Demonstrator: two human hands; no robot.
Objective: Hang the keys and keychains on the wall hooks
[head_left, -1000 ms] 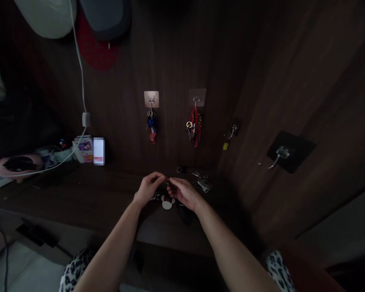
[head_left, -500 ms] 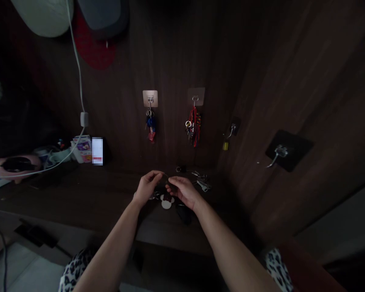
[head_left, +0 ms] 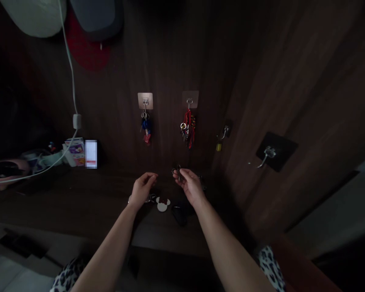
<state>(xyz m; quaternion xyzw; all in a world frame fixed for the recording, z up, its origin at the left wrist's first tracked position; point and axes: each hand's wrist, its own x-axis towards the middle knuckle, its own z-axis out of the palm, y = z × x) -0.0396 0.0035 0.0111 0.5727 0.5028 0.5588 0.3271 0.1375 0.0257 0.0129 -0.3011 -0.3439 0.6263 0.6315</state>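
Observation:
My right hand point(head_left: 191, 186) is closed, thumb against fingers, on a small dark piece with a thin metal outline that looks like a key ring point(head_left: 179, 172); dim light hides its detail. To its left, my left hand point(head_left: 142, 188) is held in a pinch above the shelf, and whatever may be between its fingertips is hidden. Below and between the hands lies a white mouse-head charm point(head_left: 162, 205) with a dark red bow. Beside it are metal rings point(head_left: 152, 198) and a black rounded object point(head_left: 179, 213). Loose keys point(head_left: 203, 183) lie partly hidden behind my right hand.
Two wall hooks carry key bunches point(head_left: 146, 125) and a red-corded bunch point(head_left: 188, 129). A small yellow padlock point(head_left: 219, 147) hangs from another hook; a larger hook point(head_left: 269, 152) is on the right panel. A lit phone point(head_left: 91, 154), boxes point(head_left: 76, 151) and a white cable point(head_left: 72, 69) are left.
My hands, close together before over a thin object, have drawn apart. The small dark piece now shows at my right fingertips. The whole view has shifted slightly.

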